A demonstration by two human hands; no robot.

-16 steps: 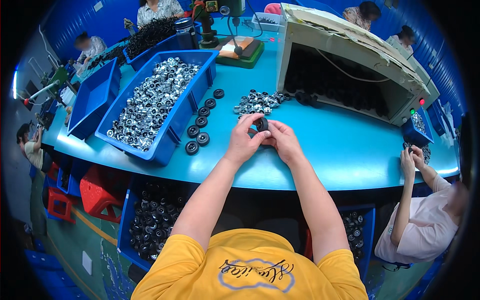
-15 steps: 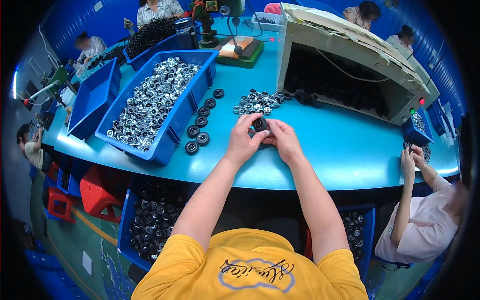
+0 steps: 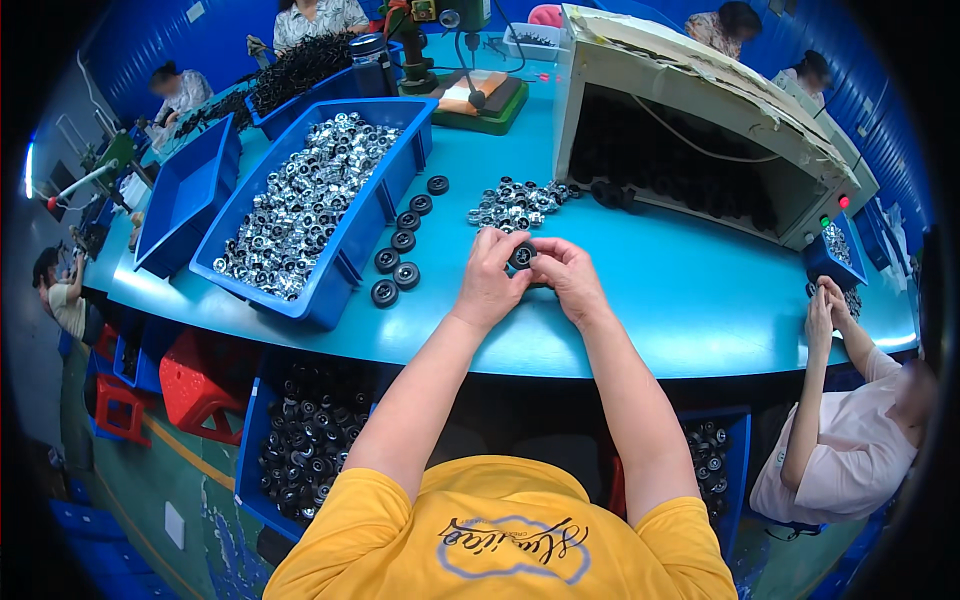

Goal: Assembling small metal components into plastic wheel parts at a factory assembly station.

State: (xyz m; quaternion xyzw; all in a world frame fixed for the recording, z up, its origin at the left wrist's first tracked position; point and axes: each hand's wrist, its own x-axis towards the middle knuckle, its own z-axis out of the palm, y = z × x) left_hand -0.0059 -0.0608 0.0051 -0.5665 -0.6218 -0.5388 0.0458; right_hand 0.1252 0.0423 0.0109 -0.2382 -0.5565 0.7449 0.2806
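Note:
Between my two hands is a small black toy wheel (image 3: 522, 256), its silver spoked hub facing up. My left hand (image 3: 488, 276) grips the wheel's left side with thumb and fingers. From the other side, my right hand (image 3: 569, 280) pinches the same wheel, its fingertips against the rim. Just beyond my hands lies a loose pile of small silver hubs (image 3: 512, 204). Several black wheels (image 3: 403, 241) stand in a staggered row to the left on the blue-green table (image 3: 450, 335).
A blue bin (image 3: 340, 290) full of silver hubs is at left, beside another blue bin (image 3: 190, 205). A white box-shaped machine (image 3: 690, 75) holds dark parts at back right. Below the table is a bin of black wheels (image 3: 310, 450). A co-worker (image 3: 845, 440) sits at right.
The wheel has turned in my fingers, so a silver spoked hub now shows where it looked dark. My left fingers have shifted slightly over it. The co-worker's hands at right moved slightly.

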